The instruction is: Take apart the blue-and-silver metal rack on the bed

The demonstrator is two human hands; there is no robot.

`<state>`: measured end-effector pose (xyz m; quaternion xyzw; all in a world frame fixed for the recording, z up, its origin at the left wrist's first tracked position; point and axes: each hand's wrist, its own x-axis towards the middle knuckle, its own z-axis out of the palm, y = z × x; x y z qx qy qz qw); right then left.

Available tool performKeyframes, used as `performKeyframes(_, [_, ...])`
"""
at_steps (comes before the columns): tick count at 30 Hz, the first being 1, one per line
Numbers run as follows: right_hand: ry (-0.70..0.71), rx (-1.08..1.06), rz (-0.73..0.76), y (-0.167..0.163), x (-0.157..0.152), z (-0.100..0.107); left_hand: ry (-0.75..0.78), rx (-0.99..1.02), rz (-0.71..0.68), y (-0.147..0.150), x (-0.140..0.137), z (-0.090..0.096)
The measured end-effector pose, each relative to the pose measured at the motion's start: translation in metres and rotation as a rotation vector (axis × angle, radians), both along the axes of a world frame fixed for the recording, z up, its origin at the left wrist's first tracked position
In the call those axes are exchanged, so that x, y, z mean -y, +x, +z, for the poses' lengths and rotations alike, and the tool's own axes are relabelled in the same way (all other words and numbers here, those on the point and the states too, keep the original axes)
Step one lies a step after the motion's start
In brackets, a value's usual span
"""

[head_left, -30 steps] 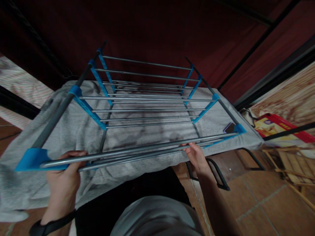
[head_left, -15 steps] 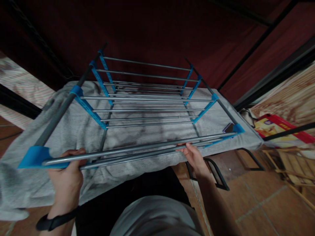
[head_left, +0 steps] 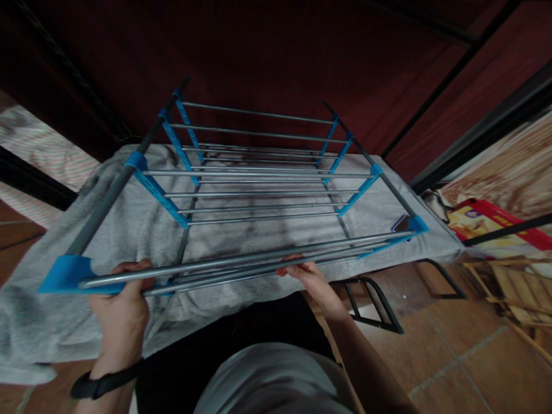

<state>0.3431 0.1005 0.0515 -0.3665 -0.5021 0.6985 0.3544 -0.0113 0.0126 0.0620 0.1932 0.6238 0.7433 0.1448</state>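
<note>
The left hand (head_left: 123, 310) is closed round the blue end bracket (head_left: 66, 275) of the rack's nearest tier, with its thumb beside the left end of the lowest rod (head_left: 194, 284); the right hand (head_left: 306, 275) pinches the rods of that tier near their middle, its fingertips partly hidden behind the metal. The lowest rod's long axis runs left to right, roughly along the near edge of the grey blanket (head_left: 267, 230); its left end lies just right of the left fingers, so the left hand is nearer to it, and whether that end is seated in the bracket cannot be told. Compared with a second ago, the right hand is farther left along the rods, nearer the left hand; the left hand's grip looks the same.

The drying rack (head_left: 259, 173) spans the blanket from its near edge to its far edge, its farther tiers already bridged by rods; a dark flat object (head_left: 401, 224) lies towards the blanket's near right corner, close to the right-hand blue bracket (head_left: 418, 224); dark red fabric (head_left: 259, 46) hangs beyond the far edge.
</note>
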Motion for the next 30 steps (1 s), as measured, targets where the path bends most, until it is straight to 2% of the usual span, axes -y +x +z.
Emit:
performKeyframes(5, [0.001,-0.105,-0.017,-0.007,0.003,0.007,-0.028,-0.011,0.012,-0.001,-0.001,-0.002])
performKeyframes(11, [-0.028,-0.196,0.11,-0.029,0.01,0.012,-0.032,-0.012,0.009,-0.004,-0.001,-0.004])
performKeyframes(14, [-0.027,-0.183,0.133,-0.04,0.011,0.012,-0.009,-0.031,-0.045,-0.007,0.002,-0.007])
performKeyframes(18, [-0.013,-0.173,0.129,-0.044,0.009,0.01,-0.044,-0.015,-0.038,-0.007,0.004,-0.008])
performKeyframes(25, [-0.012,-0.158,0.112,-0.042,0.009,0.005,-0.025,0.072,-0.059,0.0,0.003,0.003])
performKeyframes(30, [-0.032,-0.15,0.114,-0.041,0.009,0.004,-0.01,0.052,-0.095,0.001,0.003,0.005])
